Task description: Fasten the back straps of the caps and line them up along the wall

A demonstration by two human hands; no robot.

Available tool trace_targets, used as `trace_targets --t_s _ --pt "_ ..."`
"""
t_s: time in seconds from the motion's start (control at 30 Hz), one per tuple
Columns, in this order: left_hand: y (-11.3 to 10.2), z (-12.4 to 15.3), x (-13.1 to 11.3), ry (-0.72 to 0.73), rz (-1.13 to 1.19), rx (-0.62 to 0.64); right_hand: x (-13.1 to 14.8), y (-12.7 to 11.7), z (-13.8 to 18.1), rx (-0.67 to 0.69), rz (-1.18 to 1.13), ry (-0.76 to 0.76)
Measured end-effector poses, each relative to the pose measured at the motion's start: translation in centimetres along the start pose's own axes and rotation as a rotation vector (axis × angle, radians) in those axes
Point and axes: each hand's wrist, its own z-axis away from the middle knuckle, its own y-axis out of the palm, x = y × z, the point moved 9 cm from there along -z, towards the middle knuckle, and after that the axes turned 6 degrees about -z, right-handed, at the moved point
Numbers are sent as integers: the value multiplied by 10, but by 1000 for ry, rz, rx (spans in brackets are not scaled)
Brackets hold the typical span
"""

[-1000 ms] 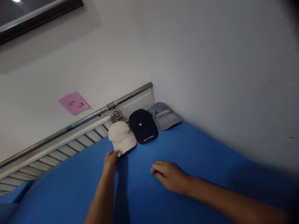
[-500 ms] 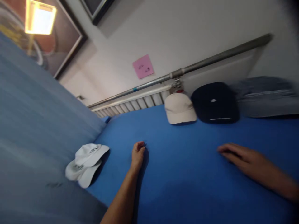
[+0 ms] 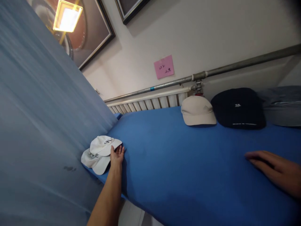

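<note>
White caps point(image 3: 100, 147) matt cloth; pipe point(image 3: 221, 70) dull metal; note point(image 3: 164, 67) paper.

Looks from the wearer's head, above and behind the left hand point(image 3: 117, 156) and right hand point(image 3: 276, 172), facing forward and down. Reaches over the blue surface point(image 3: 176, 163) between them to the wall point(image 3: 199, 34) beyond. Set close enough to take in much of the left forearm point(image 3: 106, 196); crops the right hand at the frame's edge. Spans to the curtain point(image 3: 44, 125) left of both.
</note>
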Motion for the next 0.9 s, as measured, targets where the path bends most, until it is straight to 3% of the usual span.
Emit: trace_targets --t_s 0.17,0.43,0.57,0.7,0.8,0.9 --pt "23 5 5 -19 23 62 15 -5 7 71 -115 65" --pt "107 67 55 -106 -8 500 67 -17 13 -19 -186 111" --pt "154 102 87 -215 -81 700 71 13 27 57 -324 201" --pt "186 130 106 -317 -151 870 108 48 44 181 -411 70" --pt "198 135 119 -399 -232 931 137 61 52 202 -341 -43" --pt "203 121 129 -391 -291 914 142 70 50 162 -257 -16"
